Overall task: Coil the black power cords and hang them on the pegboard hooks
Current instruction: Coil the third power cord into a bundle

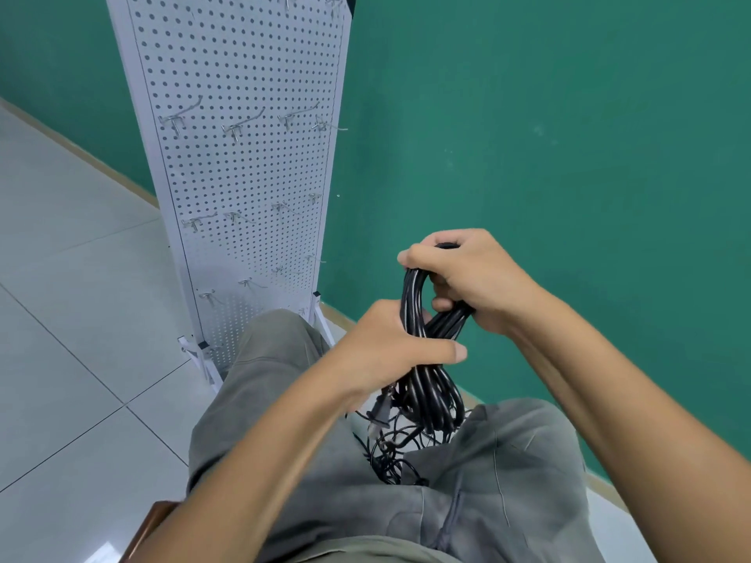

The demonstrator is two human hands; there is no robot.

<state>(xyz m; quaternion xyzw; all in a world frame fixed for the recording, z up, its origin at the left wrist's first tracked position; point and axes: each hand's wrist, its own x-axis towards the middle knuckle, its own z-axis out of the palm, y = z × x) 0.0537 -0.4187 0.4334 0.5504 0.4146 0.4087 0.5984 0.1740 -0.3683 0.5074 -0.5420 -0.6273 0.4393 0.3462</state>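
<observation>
Cords first: the coiled black cord sits in both my hands, out in front of my chest and above my lap, a bundle of several loops folded into a long hank. My left hand has its fingers wrapped round the middle of the bundle, thumb stretched straight across the front of the strands, so the grip is clamped tight on the cord. My right hand is higher and just beside it, fingers curled over the top bend of the loops and knuckles facing me — it pinches the upper end of the same coil, with a bit of black showing above the knuckles. Below the left hand the loops hang down toward my knees, and a plug dangles at the lower left of the hank. Under that, between my legs, lies a loose tangle of more black cords on the floor. My grey trousers fill the bottom of the view. Further out, to the left and ahead, a white pegboard stands upright on short feet against the green wall, with rows of metal hooks sticking out of it — I see nothing hanging on them. Pale floor tiles spread out to the left.
</observation>
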